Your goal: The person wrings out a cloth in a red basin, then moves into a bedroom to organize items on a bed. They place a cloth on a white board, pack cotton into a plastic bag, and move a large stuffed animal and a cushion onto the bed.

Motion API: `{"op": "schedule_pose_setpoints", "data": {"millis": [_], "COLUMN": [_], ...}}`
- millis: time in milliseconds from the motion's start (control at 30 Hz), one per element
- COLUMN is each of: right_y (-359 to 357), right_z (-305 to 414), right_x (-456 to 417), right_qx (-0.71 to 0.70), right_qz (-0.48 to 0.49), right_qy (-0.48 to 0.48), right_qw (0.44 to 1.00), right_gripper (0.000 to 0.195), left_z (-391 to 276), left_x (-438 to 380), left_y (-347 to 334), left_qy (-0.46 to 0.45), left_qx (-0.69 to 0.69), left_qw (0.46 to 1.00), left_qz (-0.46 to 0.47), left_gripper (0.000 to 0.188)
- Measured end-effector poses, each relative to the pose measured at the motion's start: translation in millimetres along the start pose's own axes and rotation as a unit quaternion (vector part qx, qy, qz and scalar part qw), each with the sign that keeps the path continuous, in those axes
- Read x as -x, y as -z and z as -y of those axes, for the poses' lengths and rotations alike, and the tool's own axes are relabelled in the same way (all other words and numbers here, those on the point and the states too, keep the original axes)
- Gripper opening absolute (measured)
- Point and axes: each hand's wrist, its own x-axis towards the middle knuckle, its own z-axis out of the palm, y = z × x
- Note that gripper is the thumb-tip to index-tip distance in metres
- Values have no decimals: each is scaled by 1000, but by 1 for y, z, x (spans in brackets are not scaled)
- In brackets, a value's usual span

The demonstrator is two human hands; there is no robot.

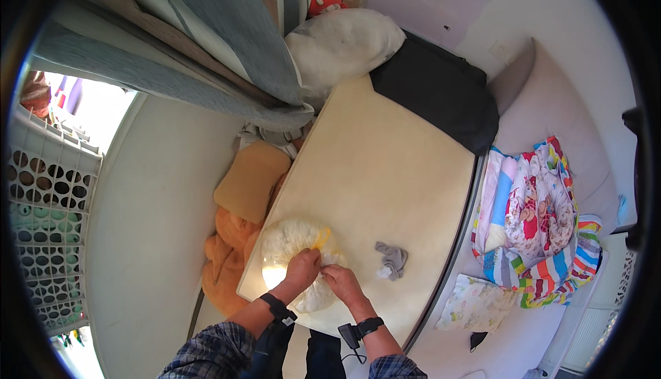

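Observation:
A clear plastic bag (286, 237) stuffed with white fluffy filling rests on the near left part of a cream-coloured flat surface (392, 172). My left hand (304, 268) grips the bag's gathered neck, with its fingers curled in. Close on its right, my right hand (341, 281) pinches the same bunched plastic. A yellow drawstring loop (323, 237) stands up just beyond my left fingers. The exact grip of the fingertips is partly hidden. To the right of the bag lies a crumpled grey cloth (393, 260) with a small white tuft (384, 272) beside it.
A larger filled clear bag (346, 41) and a black fabric case (439, 92) occupy the far end. A tan cushion (255, 180) and orange plush (230, 268) border the left edge. Colourful bedding (537, 219) and a patterned pillow (477, 301) lie right. Striped curtains (222, 33) hang upper left.

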Motion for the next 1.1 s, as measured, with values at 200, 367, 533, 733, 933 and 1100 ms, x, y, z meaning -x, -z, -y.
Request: {"op": "schedule_pose_setpoints", "data": {"millis": [200,367,533,733,933,1100], "right_y": [-10,-24,-29,-18,-26,-27], "right_z": [3,0,-3,-5,-5,-23], "right_x": [-8,-11,-14,-23,-35,-51], "right_qx": [42,11,26,139,161,207], "right_qz": [-46,-113,-143,-159,-215,-164], "right_qy": [-18,-37,-82,-65,-3,-45], "right_qw": [998,993,986,975,963,964], "right_gripper": [13,21,37,51,58,45], "left_z": [-3,1,-6,-10,6,0], "left_x": [0,-2,-1,-3,-7,-11], "left_y": [2,3,10,12,9,7], "left_qy": [4,-10,-35,-63,-86,-76], "left_qx": [8,12,-15,-43,13,56], "left_qw": [1000,1000,999,996,995,994], "left_qz": [3,7,13,49,47,61], "left_gripper": [8,9,9,10,8,6]}}
